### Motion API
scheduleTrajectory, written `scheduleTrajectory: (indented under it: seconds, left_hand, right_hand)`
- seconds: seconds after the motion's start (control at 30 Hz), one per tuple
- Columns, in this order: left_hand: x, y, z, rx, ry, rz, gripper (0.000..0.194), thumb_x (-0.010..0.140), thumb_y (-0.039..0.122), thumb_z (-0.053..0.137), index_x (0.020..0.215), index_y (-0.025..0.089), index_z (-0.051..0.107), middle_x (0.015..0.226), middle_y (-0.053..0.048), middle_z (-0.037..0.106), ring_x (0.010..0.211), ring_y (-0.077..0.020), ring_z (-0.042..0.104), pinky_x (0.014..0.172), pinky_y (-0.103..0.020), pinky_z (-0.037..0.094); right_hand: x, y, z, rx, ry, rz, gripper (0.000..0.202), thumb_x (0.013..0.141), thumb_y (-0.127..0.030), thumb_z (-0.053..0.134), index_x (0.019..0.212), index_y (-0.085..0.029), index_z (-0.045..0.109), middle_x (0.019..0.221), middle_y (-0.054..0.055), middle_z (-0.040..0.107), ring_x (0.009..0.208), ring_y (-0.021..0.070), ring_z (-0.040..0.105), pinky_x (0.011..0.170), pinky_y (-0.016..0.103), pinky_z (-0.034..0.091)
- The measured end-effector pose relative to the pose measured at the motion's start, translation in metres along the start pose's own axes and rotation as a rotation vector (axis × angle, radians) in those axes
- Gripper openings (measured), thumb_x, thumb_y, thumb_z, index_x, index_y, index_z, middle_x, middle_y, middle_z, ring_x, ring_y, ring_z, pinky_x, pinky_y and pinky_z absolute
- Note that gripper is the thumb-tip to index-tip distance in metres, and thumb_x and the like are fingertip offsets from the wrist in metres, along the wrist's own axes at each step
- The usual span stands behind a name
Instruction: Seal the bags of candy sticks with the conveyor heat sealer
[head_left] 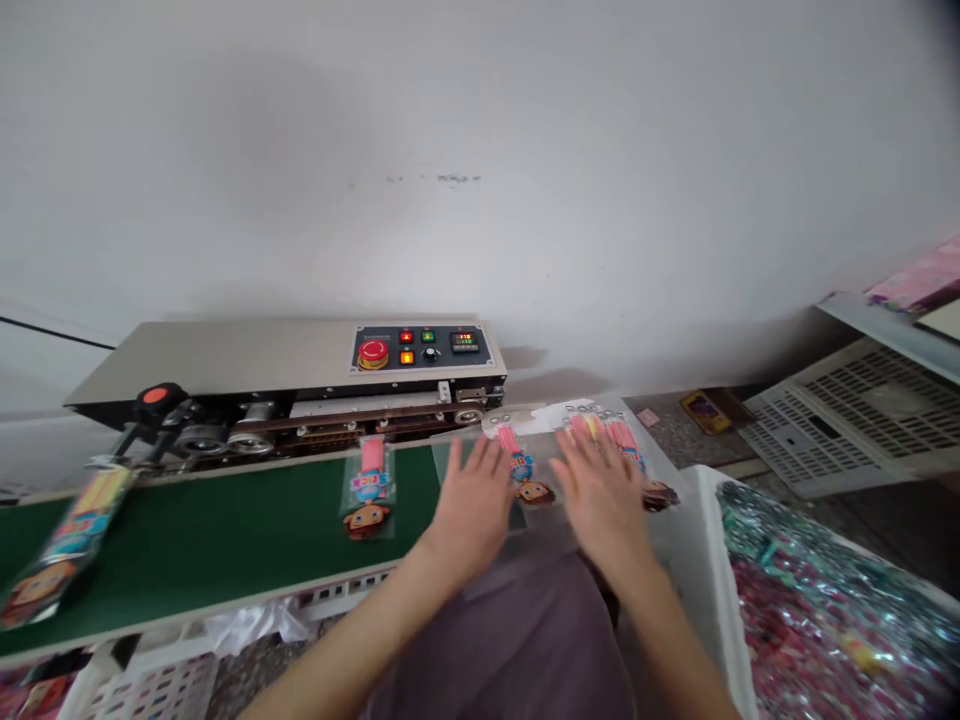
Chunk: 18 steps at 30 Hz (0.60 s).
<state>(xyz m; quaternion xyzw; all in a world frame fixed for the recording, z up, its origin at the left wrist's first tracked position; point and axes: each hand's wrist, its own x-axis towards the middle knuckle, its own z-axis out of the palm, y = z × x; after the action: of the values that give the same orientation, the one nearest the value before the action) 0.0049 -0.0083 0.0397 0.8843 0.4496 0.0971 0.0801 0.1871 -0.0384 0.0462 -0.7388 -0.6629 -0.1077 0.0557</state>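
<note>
My left hand (474, 497) lies flat with fingers stretched out, over the right end of the green conveyor belt (262, 545). Just right of its fingertips is a clear packet (521, 465) with pink sticks and a cartoon-face card. My right hand (606, 492), fingers extended, rests over several similar packets (622, 437) on the plastic-covered table (686, 550) and partly hides them. Another packet (368, 487) sits mid-belt beside the sealing machine (292, 365). Farther left lies a packet with yellow sticks (90, 520).
The machine's control panel (424, 348) has a red stop button and lit switches. At the right stands a white foam box (712, 560) full of shiny packets. Plastic crates (847, 415) stand behind it. A white basket (154, 690) is below the belt.
</note>
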Motion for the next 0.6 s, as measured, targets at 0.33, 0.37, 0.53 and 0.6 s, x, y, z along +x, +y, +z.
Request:
scheduleTrajectory:
  seconds: [0.33, 0.37, 0.53, 0.6]
  left_hand:
    - [0.015, 0.016, 0.032, -0.077, -0.08, 0.122, 0.059, 0.102, 0.047, 0.039, 0.151, 0.014, 0.043, 0.162, -0.015, 0.031, 0.151, -0.0348, 0.024, 0.119, -0.068, 0.016]
    - [0.013, 0.012, 0.029, -0.08, -0.089, 0.142, 0.059, 0.103, 0.047, 0.039, 0.151, 0.014, 0.042, 0.162, -0.016, 0.031, 0.152, -0.0345, 0.023, 0.12, -0.067, 0.015]
    - [0.01, 0.001, 0.02, -0.094, -0.107, 0.191, 0.056, 0.101, 0.048, 0.043, 0.147, 0.016, 0.047, 0.16, -0.015, 0.036, 0.153, -0.0337, 0.02, 0.12, -0.067, 0.013]
    - [0.01, -0.002, 0.019, -0.107, -0.109, 0.205, 0.052, 0.101, 0.047, 0.045, 0.143, 0.018, 0.051, 0.159, -0.014, 0.039, 0.153, -0.0338, 0.019, 0.12, -0.068, 0.012]
  right_hand:
    - [0.005, 0.025, 0.026, 0.007, 0.095, 0.024, 0.046, 0.099, -0.031, 0.038, 0.139, -0.022, 0.058, 0.15, 0.011, 0.051, 0.141, 0.036, 0.034, 0.112, 0.062, 0.024]
    - [0.01, 0.015, 0.025, 0.095, 0.089, -0.027, 0.043, 0.098, -0.024, 0.038, 0.133, -0.022, 0.063, 0.144, 0.01, 0.057, 0.136, 0.0321, 0.04, 0.112, 0.056, 0.027]
    - [0.053, -0.027, 0.025, 0.468, -0.084, -0.204, 0.048, 0.087, -0.003, 0.038, 0.113, -0.022, 0.073, 0.111, 0.006, 0.069, 0.106, 0.0206, 0.055, 0.094, 0.031, 0.043]
    - [0.065, -0.034, 0.028, 0.472, -0.099, -0.205, 0.044, 0.086, -0.002, 0.041, 0.108, -0.022, 0.074, 0.107, 0.006, 0.067, 0.105, 0.0205, 0.054, 0.09, 0.03, 0.043]
